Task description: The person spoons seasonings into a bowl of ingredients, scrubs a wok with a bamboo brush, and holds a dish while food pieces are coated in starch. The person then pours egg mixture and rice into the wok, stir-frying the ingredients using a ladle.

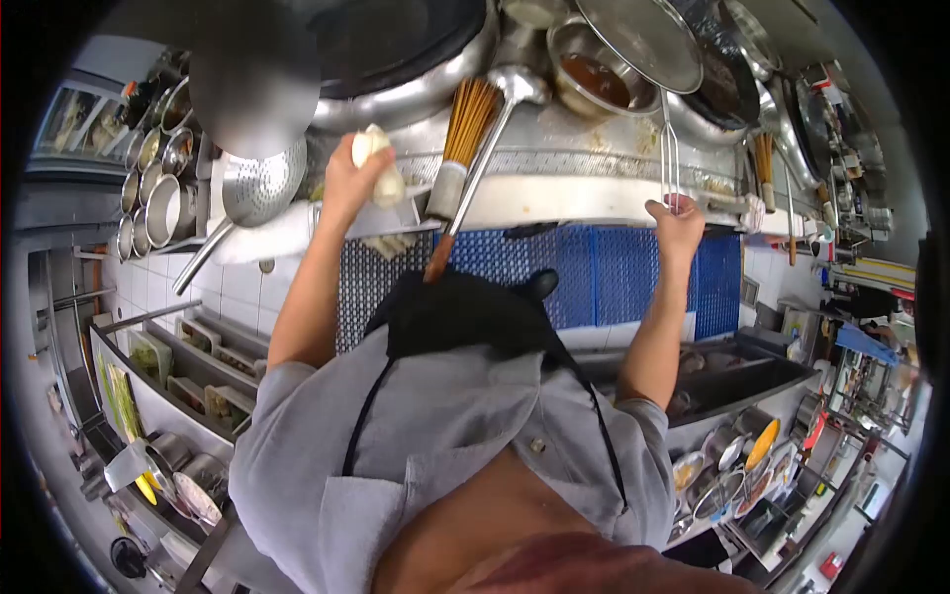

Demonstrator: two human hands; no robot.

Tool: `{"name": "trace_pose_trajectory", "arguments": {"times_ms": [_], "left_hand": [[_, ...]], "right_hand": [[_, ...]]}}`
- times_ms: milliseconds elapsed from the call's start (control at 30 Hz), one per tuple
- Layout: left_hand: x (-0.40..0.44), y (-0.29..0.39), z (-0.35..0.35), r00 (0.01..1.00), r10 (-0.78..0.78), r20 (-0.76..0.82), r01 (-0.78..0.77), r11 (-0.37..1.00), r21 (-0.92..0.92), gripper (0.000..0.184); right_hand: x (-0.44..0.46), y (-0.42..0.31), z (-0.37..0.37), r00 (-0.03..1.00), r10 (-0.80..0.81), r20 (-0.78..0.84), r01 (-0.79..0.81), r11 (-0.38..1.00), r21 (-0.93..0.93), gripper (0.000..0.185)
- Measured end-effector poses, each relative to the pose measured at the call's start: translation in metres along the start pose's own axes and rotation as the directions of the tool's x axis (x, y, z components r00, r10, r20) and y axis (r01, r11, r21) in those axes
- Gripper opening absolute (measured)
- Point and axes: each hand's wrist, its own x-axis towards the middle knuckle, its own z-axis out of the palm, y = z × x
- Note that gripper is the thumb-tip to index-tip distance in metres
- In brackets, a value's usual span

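Observation:
My left hand point(356, 178) is closed around a pale, cream-coloured object point(387, 186), whose kind I cannot make out. It is held over the front edge of the stove counter. My right hand point(679, 226) grips the wire handle of a round mesh strainer point(648, 40). The strainer's head is partly over a steel bowl point(589, 97) with brown liquid in it. Between my hands, a bamboo wok brush point(465, 129) and a ladle point(515, 89) with a wooden handle end lie across the counter edge.
A large wok point(396, 49) sits at the back, with a dark pan point(727, 89) to its right. A perforated skimmer point(262, 183) lies at the left, near hanging steel pots point(170, 210). Blue floor matting point(614, 267) lies below the counter. Ingredient trays point(203, 337) and bowls point(717, 490) stand behind me.

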Motion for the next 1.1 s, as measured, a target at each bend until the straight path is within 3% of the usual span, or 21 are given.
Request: {"name": "trace_pose_trajectory", "arguments": {"times_ms": [33,100,167,200,233,300,367,467,567,633,700,767,833,900,967,1033,1100], "left_hand": [[0.000,-0.003,-0.012,0.996,-0.054,0.071,0.051,0.998,0.032,0.043],[0.001,-0.034,-0.026,0.979,0.110,0.173,-0.144,0.969,0.202,0.051],[-0.009,-0.030,-0.032,0.934,0.122,0.335,-0.272,0.852,0.448,0.056],[-0.020,-0.016,-0.028,0.926,0.043,0.376,-0.257,0.800,0.542,0.056],[-0.024,-0.031,-0.025,0.902,0.132,0.410,-0.360,0.753,0.551,0.058],[-0.036,-0.047,-0.016,0.905,0.114,0.410,-0.385,0.632,0.673,0.061],[-0.044,-0.058,-0.010,0.899,0.185,0.397,-0.431,0.533,0.728,0.064],[-0.046,-0.050,-0.008,0.918,0.096,0.385,-0.372,0.547,0.750,0.067],[-0.040,-0.051,-0.010,0.788,0.361,0.499,-0.616,0.443,0.652,0.070],[-0.042,-0.038,0.003,0.776,0.476,0.414,-0.615,0.423,0.665,0.068],[-0.044,-0.016,0.026,0.579,0.710,0.401,-0.800,0.401,0.446,0.057],[-0.053,-0.005,0.056,0.511,0.657,0.554,-0.831,0.542,0.123,0.044],[-0.076,0.012,0.089,0.377,0.446,0.812,-0.757,0.653,-0.008,0.039],[-0.075,-0.004,0.112,0.216,0.182,0.959,-0.660,0.752,0.006,0.036],[-0.057,-0.064,0.133,0.049,-0.108,0.993,-0.582,0.805,0.116,0.034],[-0.063,-0.041,0.138,-0.013,-0.241,0.970,-0.840,0.529,0.121,0.034],[-0.073,-0.018,0.144,-0.047,-0.349,0.936,-0.962,0.267,0.051,0.034]], "right_hand": [[-0.011,0.012,0.010,0.999,-0.015,0.040,0.014,0.999,0.033,0.031],[-0.035,0.020,0.027,0.998,-0.046,0.046,0.049,0.997,-0.052,0.031],[-0.053,0.029,0.049,0.996,-0.066,0.062,0.058,0.990,0.126,0.036],[-0.061,0.029,0.062,0.998,-0.032,0.057,0.027,0.996,0.085,0.040],[-0.070,0.024,0.075,0.998,0.003,0.058,-0.006,0.999,0.047,0.043],[-0.085,-0.003,0.087,0.889,0.297,0.349,-0.423,0.825,0.376,0.049],[-0.087,-0.010,0.108,0.872,0.252,0.420,-0.468,0.682,0.563,0.050],[-0.091,-0.018,0.120,0.811,0.143,0.567,-0.543,0.544,0.640,0.058],[-0.101,-0.002,0.129,0.785,0.103,0.611,-0.499,0.689,0.526,0.074],[-0.115,0.014,0.122,0.842,0.089,0.532,-0.441,0.682,0.584,0.075],[-0.126,0.025,0.102,0.877,0.159,0.453,-0.399,0.765,0.505,0.069],[-0.141,0.028,0.061,0.894,0.257,0.366,-0.416,0.780,0.468,0.058],[-0.154,0.051,0.034,0.932,0.283,0.228,-0.363,0.726,0.584,0.053],[-0.169,0.068,-0.010,0.952,0.299,0.059,-0.289,0.821,0.492,0.043],[-0.190,0.083,-0.052,0.879,0.466,-0.099,-0.294,0.695,0.656,0.034],[-0.211,0.102,-0.097,0.692,0.659,-0.296,-0.155,0.537,0.829,0.023],[-0.227,0.134,-0.145,0.388,0.822,-0.417,0.009,0.449,0.894,0.017]]}}
